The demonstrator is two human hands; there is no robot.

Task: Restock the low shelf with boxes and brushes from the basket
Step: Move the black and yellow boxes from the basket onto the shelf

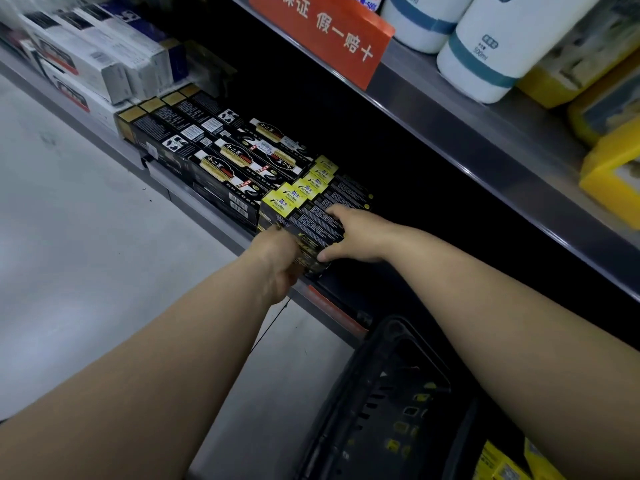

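A black box with a yellow end [313, 221] lies on top of a stack of like boxes at the front of the low shelf [221, 225]. My right hand [353, 239] grips this top box, fingers over its top and thumb at its near lower corner. My left hand [282, 258] is against the near ends of the stacked boxes, its fingers curled and hidden behind the hand. More yellow-ended boxes [311, 183] sit just behind. The black basket [384, 393] stands on the floor at the lower right with yellow boxes [498, 462] inside.
Rows of black boxes [221, 157] and white boxes [86, 60] fill the low shelf to the left. The upper shelf edge [485, 161] overhangs, bearing an orange sign [322, 32], white bottles [502, 46] and yellow packs [609, 133]. Grey floor [86, 237] lies to the left.
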